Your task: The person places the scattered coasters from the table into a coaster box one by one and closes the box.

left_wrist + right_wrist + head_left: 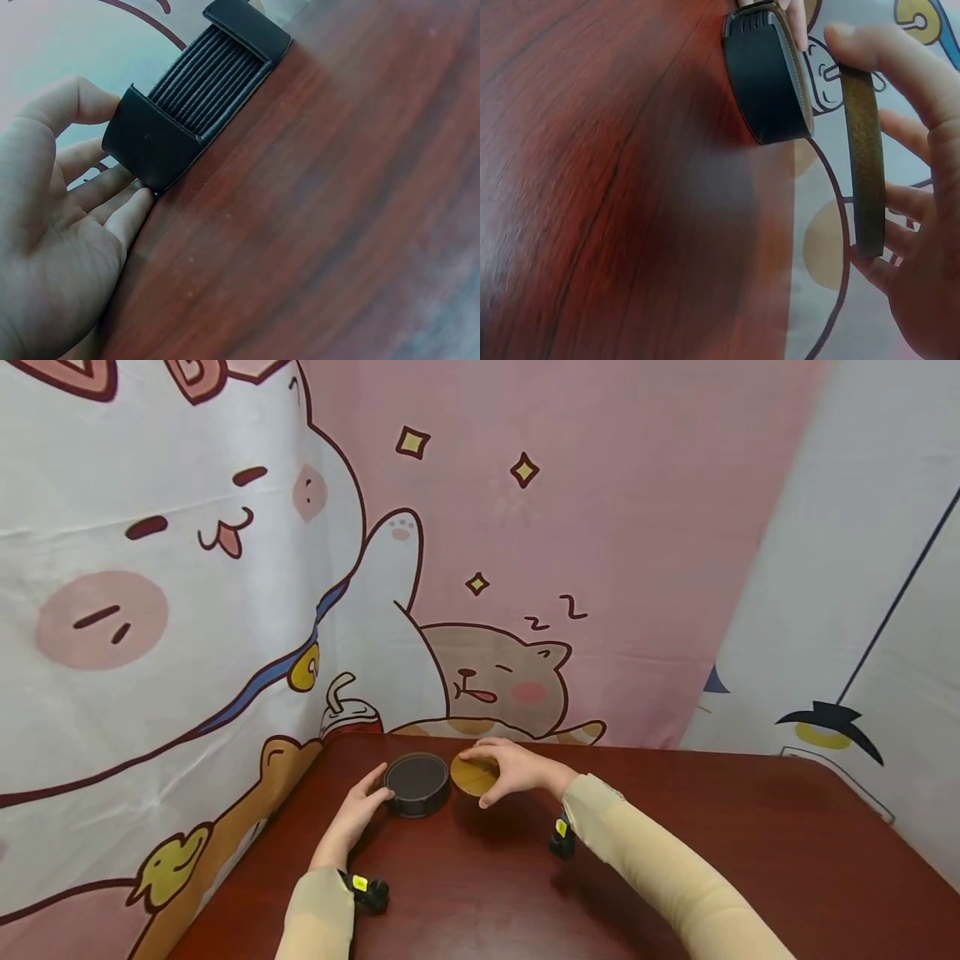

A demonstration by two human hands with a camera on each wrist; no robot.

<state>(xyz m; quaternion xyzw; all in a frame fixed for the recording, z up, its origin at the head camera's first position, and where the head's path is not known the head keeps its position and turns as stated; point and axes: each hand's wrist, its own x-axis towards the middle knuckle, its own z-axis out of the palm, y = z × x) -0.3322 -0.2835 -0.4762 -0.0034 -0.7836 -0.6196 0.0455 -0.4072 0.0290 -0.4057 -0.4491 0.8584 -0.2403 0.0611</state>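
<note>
A round black coaster holder (422, 807) stands on the table. Through the gap in its wall, the left wrist view shows a stack of thin dark coasters (211, 84). My left hand (352, 817) holds the holder's left side, thumb and fingers spread around its wall. Just to the right, my right hand (521, 770) grips a round wood-coloured coaster (471, 777) by its edge. Seen edge-on in the right wrist view, this thin disc (865, 169) is raised above the table, apart from the holder.
The dark red wooden table (480, 893) has a glossy top. Behind it and along the left hangs a cloth backdrop (637, 568) with cartoon animals, close to the table's back edge. Both wrists wear small black cameras (367, 893).
</note>
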